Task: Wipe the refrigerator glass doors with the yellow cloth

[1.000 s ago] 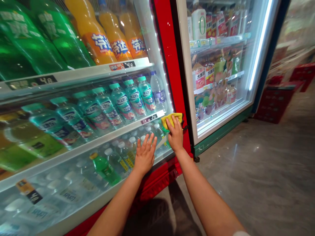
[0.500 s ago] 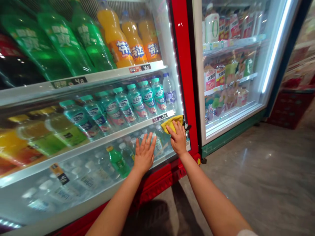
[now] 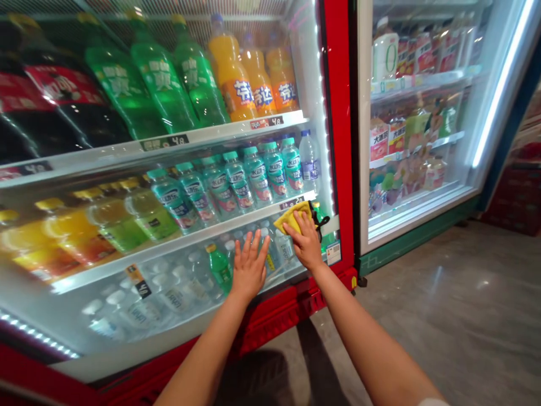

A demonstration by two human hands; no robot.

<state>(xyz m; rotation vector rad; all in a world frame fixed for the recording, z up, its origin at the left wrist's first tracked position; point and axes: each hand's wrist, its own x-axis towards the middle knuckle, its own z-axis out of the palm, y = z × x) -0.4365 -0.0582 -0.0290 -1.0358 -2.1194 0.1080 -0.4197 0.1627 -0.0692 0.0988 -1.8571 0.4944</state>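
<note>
Left hand (image 3: 248, 273) spread and holding nothing, the right hand (image 3: 307, 243) would best press the yellow cloth (image 3: 292, 217) it grips flat and evenly against the lower right of the red-framed glass door (image 3: 339, 113)

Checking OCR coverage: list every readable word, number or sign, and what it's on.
"芬达": orange top-shelf bottles
"水动乐": teal-capped bottles
"大冰茶": cartons, right
"0": white bottle
"48": shelf price tags, decimal point unclear
"20": tag above the yellow cloth, likewise
All other text, including cola bottles, water bottles, white sticker: too blurred or small
</note>
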